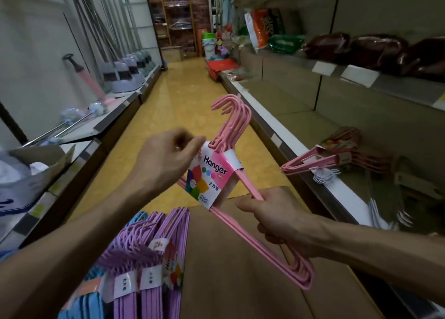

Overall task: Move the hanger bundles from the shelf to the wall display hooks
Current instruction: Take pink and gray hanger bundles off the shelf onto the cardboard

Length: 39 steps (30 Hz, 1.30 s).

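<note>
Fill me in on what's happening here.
A person stands in a shop aisle holding a pink hanger bundle in both hands. The right hand grips its lower bar; the left hand pinches at its paper label. More pink hangers lie on the shelf to the right, and purple bundles sit below.

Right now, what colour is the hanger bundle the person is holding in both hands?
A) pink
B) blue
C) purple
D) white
A: the pink hanger bundle, wrapped in a "Hanger" label, is gripped by the right hand on its lower bar while the left hand pinches near the label's top; the purple hanger bundles lie below, untouched.
</note>
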Available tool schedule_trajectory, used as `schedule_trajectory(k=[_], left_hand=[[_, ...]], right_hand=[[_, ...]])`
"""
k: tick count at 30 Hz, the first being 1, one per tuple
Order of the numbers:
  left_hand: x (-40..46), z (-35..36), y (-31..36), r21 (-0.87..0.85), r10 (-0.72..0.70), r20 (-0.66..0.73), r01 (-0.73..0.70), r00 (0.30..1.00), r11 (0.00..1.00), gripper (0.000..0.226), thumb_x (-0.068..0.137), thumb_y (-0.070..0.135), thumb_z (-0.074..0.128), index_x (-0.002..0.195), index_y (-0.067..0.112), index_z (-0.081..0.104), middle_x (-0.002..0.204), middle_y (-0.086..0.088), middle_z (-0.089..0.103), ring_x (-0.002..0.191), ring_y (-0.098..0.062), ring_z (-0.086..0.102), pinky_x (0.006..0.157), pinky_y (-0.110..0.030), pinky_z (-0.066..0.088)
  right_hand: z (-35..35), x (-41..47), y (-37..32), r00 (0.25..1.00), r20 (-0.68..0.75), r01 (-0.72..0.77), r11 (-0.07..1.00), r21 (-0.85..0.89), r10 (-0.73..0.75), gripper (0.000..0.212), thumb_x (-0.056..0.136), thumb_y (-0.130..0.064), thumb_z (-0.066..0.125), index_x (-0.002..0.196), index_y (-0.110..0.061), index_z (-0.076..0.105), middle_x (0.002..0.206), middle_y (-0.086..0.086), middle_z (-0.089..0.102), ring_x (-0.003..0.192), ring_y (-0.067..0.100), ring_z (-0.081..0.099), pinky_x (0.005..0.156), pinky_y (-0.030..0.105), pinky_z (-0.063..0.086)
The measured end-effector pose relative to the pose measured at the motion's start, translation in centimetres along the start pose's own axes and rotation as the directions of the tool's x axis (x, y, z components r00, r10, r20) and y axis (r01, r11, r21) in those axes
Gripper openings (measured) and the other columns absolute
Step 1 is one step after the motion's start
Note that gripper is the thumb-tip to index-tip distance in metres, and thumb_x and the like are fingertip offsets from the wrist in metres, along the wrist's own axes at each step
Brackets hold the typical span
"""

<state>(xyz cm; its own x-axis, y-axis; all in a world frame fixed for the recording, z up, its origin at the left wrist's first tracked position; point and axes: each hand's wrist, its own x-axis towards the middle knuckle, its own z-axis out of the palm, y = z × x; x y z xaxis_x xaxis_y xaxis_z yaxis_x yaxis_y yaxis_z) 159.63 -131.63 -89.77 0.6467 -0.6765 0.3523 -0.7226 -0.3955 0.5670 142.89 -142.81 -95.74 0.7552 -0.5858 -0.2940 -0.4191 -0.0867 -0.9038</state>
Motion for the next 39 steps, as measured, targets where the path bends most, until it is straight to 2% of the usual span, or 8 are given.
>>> schedule_trajectory(k=[5,10,13,20,27,33,37,39], left_hand=[[0.9,3.0,3.0,-0.041,0.095,0.077,-0.092,0.993,0.995,0.066,0.085,0.059,0.061,0.136,0.02,0.049,0.114,0.005,0.056,0.094,-0.006,0.056,0.076,-0.023,0.049],[1.3,3.7,2.7,-0.119,0.063,0.088,-0.052,0.994,0.991,0.046,0.09,0.032,0.067,0.132,0.019,0.054,0.119,0.001,0.065,0.095,-0.01,0.062,0.079,-0.023,0.052],[1.1,3.4,1.0,-0.289,0.002,0.09,0.024,0.996,0.957,0.036,0.087,0.025,0.073,0.121,0.022,0.062,0.111,0.002,0.069,0.093,-0.008,0.067,0.079,-0.023,0.057],[-0.4,2.6,-1.4,-0.482,-0.017,0.176,0.101,0.984,0.87,0.046,0.084,0.003,0.072,0.122,0.027,0.06,0.097,0.009,0.071,0.088,0.006,0.067,0.064,-0.005,0.049],[-1.1,2.6,-2.7,-0.408,-0.018,0.226,0.112,0.974,0.906,0.03,0.083,0.001,0.073,0.103,0.022,0.069,0.094,0.006,0.074,0.085,0.0,0.069,0.066,-0.007,0.051],[-2.0,2.4,-5.3,-0.207,-0.162,0.439,0.275,0.884,0.939,0.012,0.086,0.025,0.073,0.097,0.019,0.073,0.093,0.003,0.076,0.089,-0.009,0.071,0.079,-0.023,0.054],[-2.3,2.3,-7.3,0.048,-0.306,0.494,0.326,0.814,0.944,0.04,0.085,0.043,0.07,0.095,0.004,0.071,0.087,-0.011,0.069,0.073,-0.025,0.062,0.062,-0.033,0.053],[-2.3,2.1,-8.0,0.213,-0.334,0.487,0.261,0.807,0.941,0.044,0.083,0.05,0.07,0.102,0.011,0.064,0.101,-0.013,0.068,0.09,-0.029,0.066,0.081,-0.044,0.058]], right_hand=[[0.9,-0.8,0.6,0.996,-0.04,0.084,0.997,0.002,-0.083,0.048,0.09,-0.042,0.066,0.1,0.005,0.066,0.048,-0.007,0.037,0.04,0.01,0.029,0.04,0.022,0.027],[2.0,-1.4,1.2,0.995,0.012,0.095,0.994,0.056,-0.096,0.047,0.082,-0.054,0.069,0.077,-0.008,0.065,0.048,-0.004,0.049,0.037,0.007,0.043,0.042,0.022,0.038],[2.1,-1.6,1.3,0.979,0.148,0.133,0.989,0.07,-0.142,0.06,0.079,-0.057,0.07,0.1,-0.001,0.066,0.075,0.008,0.059,0.064,0.018,0.058,0.064,0.03,0.052],[2.1,-0.7,1.8,0.787,0.608,-0.314,0.914,0.256,0.1,0.023,0.09,-0.012,0.068,0.112,-0.013,0.061,0.083,0.001,0.072,0.08,0.016,0.069,0.091,0.038,0.055],[5.6,1.0,4.6,0.733,0.678,-0.36,0.877,0.318,0.055,0.042,0.089,0.003,0.065,0.128,-0.011,0.058,0.118,0.015,0.069,0.119,0.034,0.062,0.105,0.052,0.046],[7.2,2.0,7.8,0.758,0.636,-0.295,0.946,0.136,0.145,0.04,0.089,0.0,0.066,0.124,-0.017,0.057,0.097,0.001,0.075,0.106,0.028,0.07,0.087,0.037,0.053],[8.2,2.4,8.9,0.757,0.622,-0.27,0.963,0.019,0.2,0.027,0.091,0.002,0.063,0.109,-0.019,0.059,0.086,-0.004,0.074,0.092,0.018,0.072,0.084,0.037,0.06],[9.2,2.5,8.9,0.761,0.606,-0.249,0.967,-0.054,0.23,0.023,0.091,0.001,0.062,0.103,-0.019,0.059,0.086,-0.005,0.072,0.093,0.017,0.07,0.086,0.038,0.06]])
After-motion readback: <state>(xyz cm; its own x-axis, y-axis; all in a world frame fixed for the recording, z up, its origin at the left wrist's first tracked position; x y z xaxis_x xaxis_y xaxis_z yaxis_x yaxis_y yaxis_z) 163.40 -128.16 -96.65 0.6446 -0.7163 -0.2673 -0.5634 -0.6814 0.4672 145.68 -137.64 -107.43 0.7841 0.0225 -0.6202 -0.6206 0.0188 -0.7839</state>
